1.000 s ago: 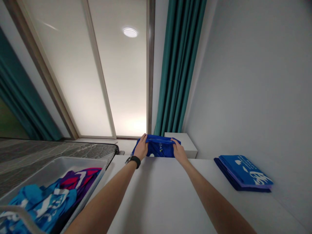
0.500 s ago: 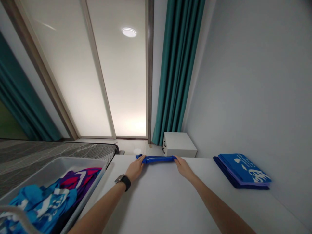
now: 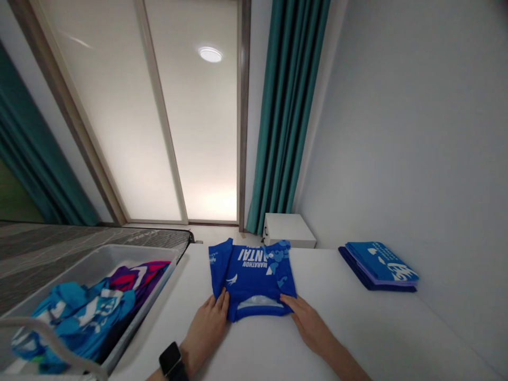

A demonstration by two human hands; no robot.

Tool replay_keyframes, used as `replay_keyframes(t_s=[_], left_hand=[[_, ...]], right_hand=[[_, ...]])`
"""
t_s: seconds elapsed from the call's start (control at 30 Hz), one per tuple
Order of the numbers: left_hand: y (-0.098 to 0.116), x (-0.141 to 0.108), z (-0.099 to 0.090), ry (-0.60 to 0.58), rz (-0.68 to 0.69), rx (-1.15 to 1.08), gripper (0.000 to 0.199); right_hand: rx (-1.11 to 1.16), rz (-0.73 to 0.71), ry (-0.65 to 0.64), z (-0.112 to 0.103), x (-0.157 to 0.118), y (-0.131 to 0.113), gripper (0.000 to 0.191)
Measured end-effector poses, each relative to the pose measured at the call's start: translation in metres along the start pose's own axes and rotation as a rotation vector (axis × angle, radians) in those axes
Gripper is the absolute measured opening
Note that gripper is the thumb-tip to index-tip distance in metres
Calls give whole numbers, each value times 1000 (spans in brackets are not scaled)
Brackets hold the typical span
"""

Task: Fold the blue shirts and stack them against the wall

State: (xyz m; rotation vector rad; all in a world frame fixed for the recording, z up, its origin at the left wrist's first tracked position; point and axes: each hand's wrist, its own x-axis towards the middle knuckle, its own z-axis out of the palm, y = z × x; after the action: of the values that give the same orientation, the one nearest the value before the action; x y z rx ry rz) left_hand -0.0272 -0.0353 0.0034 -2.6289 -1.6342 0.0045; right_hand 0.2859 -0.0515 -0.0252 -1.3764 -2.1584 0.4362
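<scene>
A blue printed T-shirt lies folded on the white table, its white-lined collar toward me and its lettering upside down. Its far part reaches the table's back edge, and the sides are turned inward. My left hand, with a black watch on the wrist, rests at the shirt's near left corner, fingers stretched and fingertips on the cloth. At the near right corner, beside the collar, my right hand lies with its fingers extended on the fabric. Both thumbs are mostly hidden.
A clear plastic bin with crumpled blue, red and purple clothes stands at left. On the right side of the table sits a stack of folded blue clothes. Beyond the table are a small white cabinet and a teal curtain.
Both hands have come back toward me from the table's far edge. The blue shirt, a narrow strip between them before, now lies spread out with its print showing.
</scene>
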Motion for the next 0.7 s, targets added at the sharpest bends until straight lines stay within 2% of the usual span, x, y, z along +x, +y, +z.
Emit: replay_keyframes(t_s=[0.13, 0.23, 0.33, 0.43, 0.5, 0.57, 0.63, 0.7], left_hand=[[24, -29, -8, -89, -3, 98, 57], [34, -47, -12, -119, 29, 90, 60], [35, -61, -22, -159, 27, 105, 63], [28, -67, -41, -164, 25, 91, 57], [22, -62, -56, -173, 16, 50, 48], [18, -49, -66, -125, 35, 12, 44], [19, -29, -64, 32, 109, -35, 46], [23, -3, -50, 186, 173, -101, 46]], right_hand=[[-82, -39, -84, -10, -27, -19, 50], [-154, -65, -98, -17, -48, -30, 52], [-231, -114, -70, -19, -67, -32, 55], [-295, -151, -19, -21, -77, -25, 57], [-329, -137, 31, -24, -74, -19, 55], [-354, -114, 84, -27, -62, -16, 51], [-360, -105, 111, -25, -42, -19, 48], [-350, -105, 111, -15, -17, -28, 48]])
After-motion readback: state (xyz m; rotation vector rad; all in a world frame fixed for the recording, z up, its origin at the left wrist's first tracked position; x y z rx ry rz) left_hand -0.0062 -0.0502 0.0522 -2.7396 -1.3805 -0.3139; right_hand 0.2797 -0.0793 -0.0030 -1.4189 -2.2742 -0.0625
